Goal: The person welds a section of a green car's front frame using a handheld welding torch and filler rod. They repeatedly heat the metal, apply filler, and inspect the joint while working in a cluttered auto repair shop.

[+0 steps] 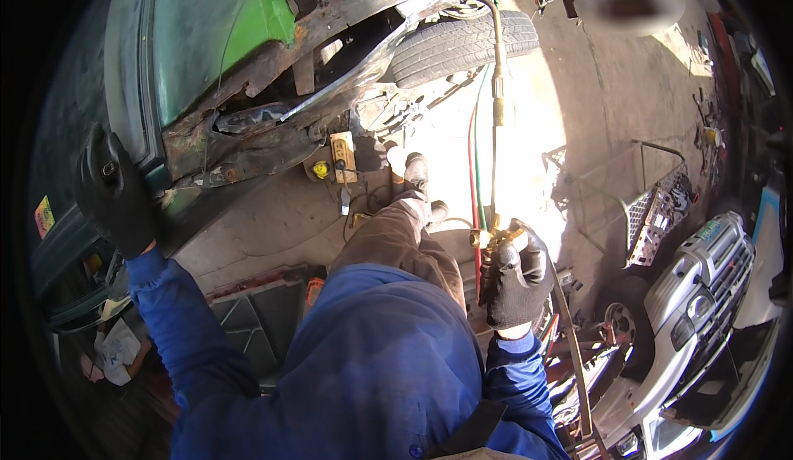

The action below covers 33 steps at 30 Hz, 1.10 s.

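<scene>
My right hand (519,282), in a dark glove, is closed around the valve end of a long brass cutting torch (498,111). From there the torch points away from me, and its bent head reaches the rusty edge of a cut car body (239,142). No flame can be made out at the head. A red hose and a green hose (479,171) run alongside the torch. On the left, my black-gloved left hand (111,192) lies against the dark green car panel with its fingers stretched out, holding nothing.
A tyre (462,45) lies beyond the torn metal. Near my feet are a power outlet box (344,158) and cords. To the right stand a wire-mesh metal frame (640,204) and a silver car front (702,295). A blurred round patch (629,3) is at the far right.
</scene>
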Motion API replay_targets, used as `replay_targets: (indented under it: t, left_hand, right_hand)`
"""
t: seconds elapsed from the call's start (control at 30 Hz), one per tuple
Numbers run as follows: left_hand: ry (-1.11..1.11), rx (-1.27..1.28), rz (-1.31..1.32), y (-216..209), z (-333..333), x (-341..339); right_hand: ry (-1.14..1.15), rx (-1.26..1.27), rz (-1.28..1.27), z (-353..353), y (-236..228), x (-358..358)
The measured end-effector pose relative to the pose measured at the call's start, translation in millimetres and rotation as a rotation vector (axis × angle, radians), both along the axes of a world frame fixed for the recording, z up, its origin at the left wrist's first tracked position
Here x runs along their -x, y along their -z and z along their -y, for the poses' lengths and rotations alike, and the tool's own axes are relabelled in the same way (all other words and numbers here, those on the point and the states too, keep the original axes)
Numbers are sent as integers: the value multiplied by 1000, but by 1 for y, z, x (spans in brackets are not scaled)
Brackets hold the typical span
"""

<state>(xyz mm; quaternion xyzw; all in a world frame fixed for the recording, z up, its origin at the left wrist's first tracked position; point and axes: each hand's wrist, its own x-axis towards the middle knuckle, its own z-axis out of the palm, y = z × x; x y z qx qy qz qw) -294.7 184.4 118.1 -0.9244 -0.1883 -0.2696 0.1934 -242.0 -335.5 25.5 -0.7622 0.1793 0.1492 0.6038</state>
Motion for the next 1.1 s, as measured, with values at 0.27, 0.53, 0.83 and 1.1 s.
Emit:
replay_targets:
  t: [0.27, 0.53, 0.83, 1.1]
  left_hand:
    - [-12, 87, 76, 6, 7, 0]
    - [5, 85, 94, 7, 6, 2]
    - [-26, 61, 80, 8, 8, 2]
    - [-16, 121, 104, 8, 8, 2]
  right_hand:
    - [44, -62, -51, -6, 4, 6]
    - [58, -62, -49, -15, 7, 7]
    - [78, -76, -57, -17, 10, 12]
    - [29, -11, 8, -18, 8, 11]
